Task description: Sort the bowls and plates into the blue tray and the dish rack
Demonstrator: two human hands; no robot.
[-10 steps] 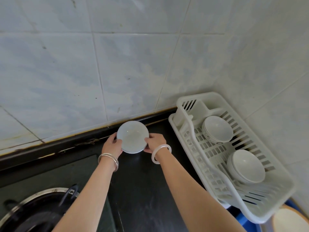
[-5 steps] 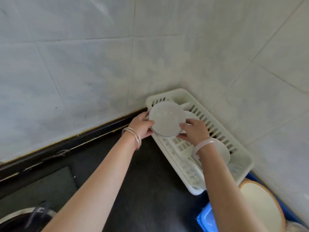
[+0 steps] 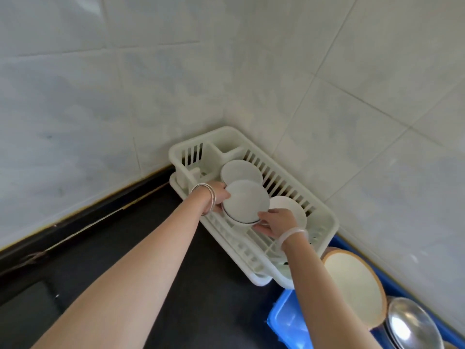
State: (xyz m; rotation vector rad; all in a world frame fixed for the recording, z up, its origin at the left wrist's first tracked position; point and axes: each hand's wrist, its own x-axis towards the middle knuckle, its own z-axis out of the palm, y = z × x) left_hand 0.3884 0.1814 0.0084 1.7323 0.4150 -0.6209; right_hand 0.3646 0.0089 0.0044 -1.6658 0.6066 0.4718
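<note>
A small white bowl (image 3: 245, 200) with a dark rim line is held over the middle of the white dish rack (image 3: 324, 217). My left hand (image 3: 219, 197) grips its left edge and my right hand (image 3: 275, 221) grips its near right edge. Two other white bowls lie in the rack: one behind (image 3: 240, 170) and one to the right (image 3: 293, 209), partly hidden by the held bowl. The blue tray (image 3: 284, 321) sits at the lower right, holding a wood-rimmed cream plate (image 3: 352, 283) and a steel dish (image 3: 412, 326).
The rack stands in the corner of two tiled walls (image 3: 125, 84) on a black counter (image 3: 156, 248). A cutlery compartment (image 3: 196, 157) is at the rack's far end. My forearms cross the counter from the lower left and lower centre.
Both hands carried the bowl from the counter by the wall rightward over the rack's edge and lowered it between the two bowls inside. The view swung right, bringing the blue tray into sight.
</note>
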